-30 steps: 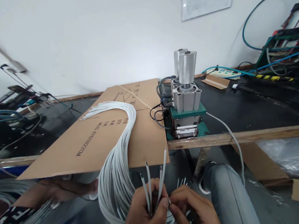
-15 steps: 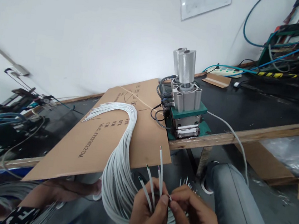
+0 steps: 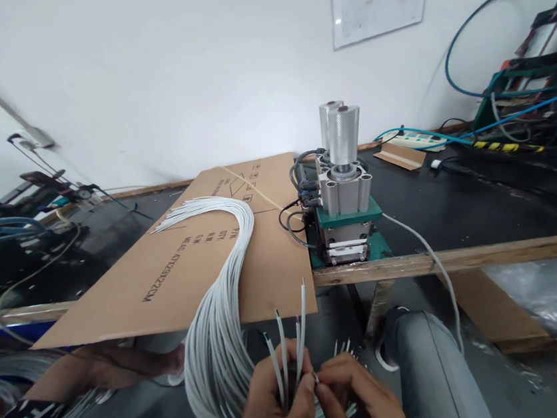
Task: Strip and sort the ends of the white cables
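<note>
In my left hand are several white cables, their stripped ends pointing up and showing thin coloured wire tips. My right hand pinches a small cable end against my left thumb and fingertip; its fine detail is hidden by the fingers. Below and behind both hands lies a thick bundle of white cables. It curves up onto the flat cardboard, where its far ends fan out to the left. More cable ends stick up behind my right hand.
A pneumatic press with two silver cylinders stands at the black table's edge. Another person's arm reaches in at lower left, beside more coiled cables. A jeans-clad leg is at right. Hoses and machines occupy both table ends.
The view has tilted slightly, so the table and press sit a little lower. Both hands keep the same grip, with the fingers barely shifted at the pinched cable end.
</note>
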The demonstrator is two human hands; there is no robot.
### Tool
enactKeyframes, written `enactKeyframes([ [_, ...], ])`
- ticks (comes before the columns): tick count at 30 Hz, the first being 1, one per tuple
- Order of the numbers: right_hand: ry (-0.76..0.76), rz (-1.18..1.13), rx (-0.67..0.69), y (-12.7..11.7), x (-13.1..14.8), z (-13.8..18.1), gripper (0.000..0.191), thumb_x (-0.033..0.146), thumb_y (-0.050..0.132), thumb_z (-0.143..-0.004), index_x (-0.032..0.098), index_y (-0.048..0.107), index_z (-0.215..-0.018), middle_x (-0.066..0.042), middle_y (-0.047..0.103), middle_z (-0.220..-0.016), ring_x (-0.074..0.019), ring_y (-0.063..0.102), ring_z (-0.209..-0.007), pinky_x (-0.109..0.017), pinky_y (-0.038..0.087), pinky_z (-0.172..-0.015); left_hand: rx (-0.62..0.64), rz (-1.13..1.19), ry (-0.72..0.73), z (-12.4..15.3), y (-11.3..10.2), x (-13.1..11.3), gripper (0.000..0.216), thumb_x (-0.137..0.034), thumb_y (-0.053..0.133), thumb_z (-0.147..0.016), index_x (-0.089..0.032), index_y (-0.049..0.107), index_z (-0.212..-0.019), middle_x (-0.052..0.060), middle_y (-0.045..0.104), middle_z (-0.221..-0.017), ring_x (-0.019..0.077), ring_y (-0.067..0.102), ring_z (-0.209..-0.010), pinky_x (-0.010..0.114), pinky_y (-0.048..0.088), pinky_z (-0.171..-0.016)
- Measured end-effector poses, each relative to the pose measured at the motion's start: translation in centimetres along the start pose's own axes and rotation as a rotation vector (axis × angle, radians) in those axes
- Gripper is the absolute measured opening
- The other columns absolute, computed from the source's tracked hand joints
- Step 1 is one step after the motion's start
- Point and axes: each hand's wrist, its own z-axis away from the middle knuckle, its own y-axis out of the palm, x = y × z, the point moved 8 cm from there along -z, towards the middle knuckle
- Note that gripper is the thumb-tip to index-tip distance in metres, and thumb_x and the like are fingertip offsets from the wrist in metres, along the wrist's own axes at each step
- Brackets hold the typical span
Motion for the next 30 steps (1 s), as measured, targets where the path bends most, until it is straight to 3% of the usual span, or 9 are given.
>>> enactKeyframes([
  [5,-0.023,0.002,-0.008,-0.1,0.3,0.2,0.015,0.018,0.059,-0.097,0.024,0.066,-0.086,0.003,0.065,-0.075,-0.011,0.061,-0.062,-0.017,0.048,-0.06,0.044,0.048,0.001,0.2,0.6,-0.6,0.043,-0.058,0.075,-0.078,-0.019,0.056,-0.076,-0.009,0.036,-0.058,0.0056,0.026,-0.05,0.019,0.018,-0.047],
  [20,-0.046,0.031,-0.028,-0.2,1.1,0.2,0.016,0.016,0.058,-0.097,0.023,0.065,-0.084,0.002,0.065,-0.074,-0.0112,0.061,-0.062,-0.017,0.05,-0.059,0.105,0.152,-0.1,0.3,1.1,-0.4,0.052,-0.067,0.075,-0.076,-0.02,0.054,-0.076,-0.012,0.03,-0.05,0.0043,0.023,-0.044,0.017,0.016,-0.044],
  [30,-0.104,0.084,-0.021,-0.2,1.6,0.2,0.015,0.012,0.057,-0.097,0.025,0.063,-0.089,0.003,0.065,-0.077,-0.0106,0.063,-0.063,-0.016,0.051,-0.06,0.041,0.057,-0.022,0.2,0.5,-0.8,0.026,-0.039,0.073,-0.078,-0.02,0.056,-0.073,-0.008,0.038,-0.058,0.008,0.032,-0.052,0.02,0.024,-0.048],
])
